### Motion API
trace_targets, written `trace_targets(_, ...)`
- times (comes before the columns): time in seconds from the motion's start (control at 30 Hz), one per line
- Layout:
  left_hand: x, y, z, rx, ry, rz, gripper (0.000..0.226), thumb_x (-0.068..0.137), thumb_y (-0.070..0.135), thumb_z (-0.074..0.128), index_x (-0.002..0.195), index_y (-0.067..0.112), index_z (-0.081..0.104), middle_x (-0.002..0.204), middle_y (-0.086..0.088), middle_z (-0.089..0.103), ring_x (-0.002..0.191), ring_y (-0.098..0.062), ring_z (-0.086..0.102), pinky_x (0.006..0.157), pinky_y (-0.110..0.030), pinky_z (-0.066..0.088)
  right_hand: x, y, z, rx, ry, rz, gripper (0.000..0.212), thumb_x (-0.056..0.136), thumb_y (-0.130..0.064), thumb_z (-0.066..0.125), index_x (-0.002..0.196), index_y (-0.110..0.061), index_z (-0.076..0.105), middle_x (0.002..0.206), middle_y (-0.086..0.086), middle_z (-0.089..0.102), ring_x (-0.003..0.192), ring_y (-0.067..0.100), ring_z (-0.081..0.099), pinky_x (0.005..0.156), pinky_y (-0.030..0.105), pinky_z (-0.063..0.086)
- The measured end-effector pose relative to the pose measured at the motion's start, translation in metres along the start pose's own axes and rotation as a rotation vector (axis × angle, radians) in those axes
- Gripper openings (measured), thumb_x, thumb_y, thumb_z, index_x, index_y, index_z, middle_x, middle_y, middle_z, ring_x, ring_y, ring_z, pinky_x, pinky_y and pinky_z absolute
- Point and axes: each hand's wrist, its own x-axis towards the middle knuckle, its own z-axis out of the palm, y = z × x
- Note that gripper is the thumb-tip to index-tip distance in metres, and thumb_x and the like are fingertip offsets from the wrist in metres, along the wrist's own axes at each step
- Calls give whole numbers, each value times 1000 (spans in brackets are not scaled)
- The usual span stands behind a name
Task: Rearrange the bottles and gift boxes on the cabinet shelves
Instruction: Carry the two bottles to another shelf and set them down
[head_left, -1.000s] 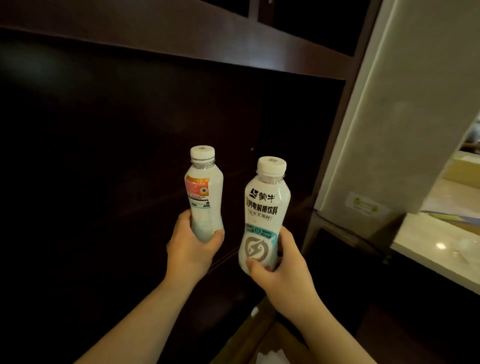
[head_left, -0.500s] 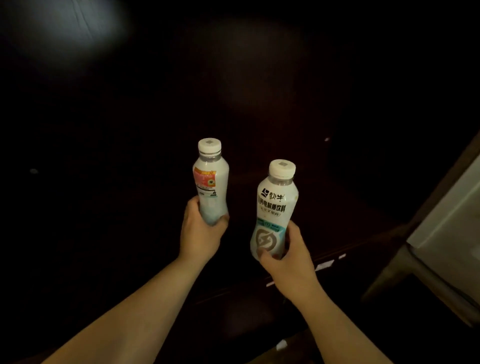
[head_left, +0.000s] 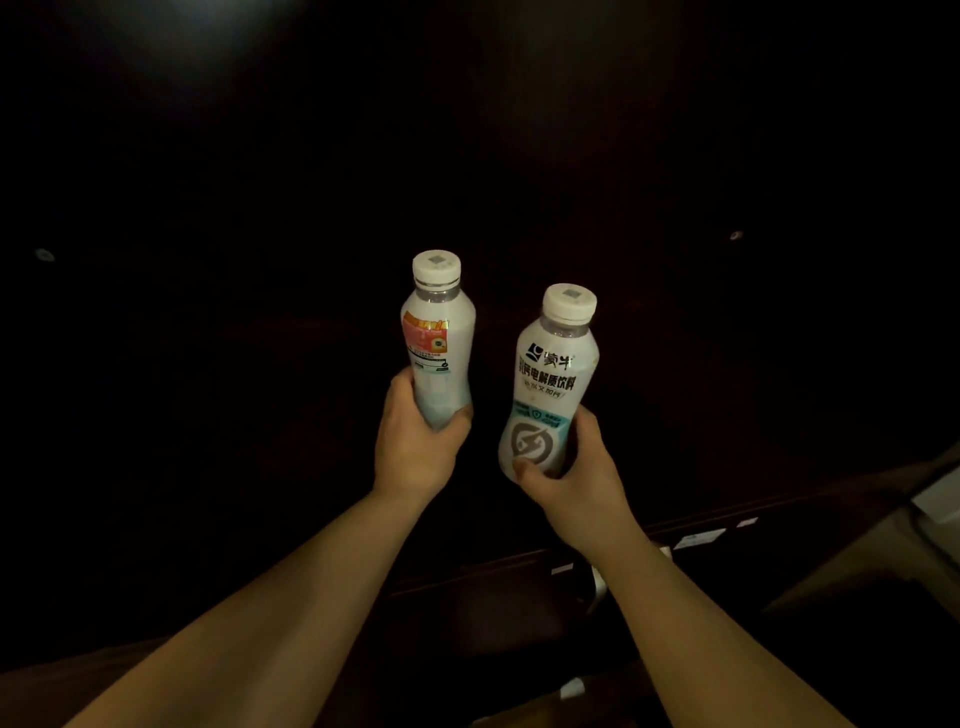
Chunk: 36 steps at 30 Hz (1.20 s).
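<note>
Dark cabinet interior (head_left: 208, 364) filled the view, its shelf surface barely discernible. Left hand (head_left: 415, 447) was clamped around the base of one white bottle (head_left: 439, 343); right hand (head_left: 571, 467) was clamped low on the labelled bottle (head_left: 553, 384), which tilted slightly. Both were held upright in the air, near each other but apart. Risk: in such gloom a misjudged shelf height could tip either bottle, and low grips give little control.

Two bottles (head_left: 439, 343) (head_left: 550, 384): smooth plastic, slightly glossy printed wrap labels, matt white ribbed caps. Cabinet shelf (head_left: 727, 519): dark wood, faint sheen.
</note>
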Motion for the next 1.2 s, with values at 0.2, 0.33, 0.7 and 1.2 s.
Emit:
trace_targets(0.2,-2,-5,1,71,-32,11,62,77,32,81,128,27,47,115,8,57,90,2,56,64,-15,40,2,6,4,-32,-20,-7,74,80,-16,82,141,-34,43,126,-11,64,109,-2,65,86,17,55)
trace_targets(0.33,-2,-5,2,97,-29,20,65,77,34,80,131,26,45,118,7,56,97,-8,59,66,-19,43,1,8,4,-42,-41,-3,72,81,-16,80,138,-37,41,125,-13,63,108,-6,64,84,14,54)
trace_targets(0.7,-2,-5,3,117,-20,30,64,75,35,79,129,28,45,118,5,57,99,-11,58,66,-20,42,5,5,16,-1,51,68,94,63,-40,92,138,-29,36,133,-1,57,116,13,64,92,42,59)
trace_targets(1.2,-5,-2,-4,45,-90,-15,68,75,28,79,133,27,43,114,4,61,97,-11,64,75,-31,55,-1,13,8,-18,6,38,78,66,-38,81,133,-32,42,117,-10,66,102,3,68,85,35,61)
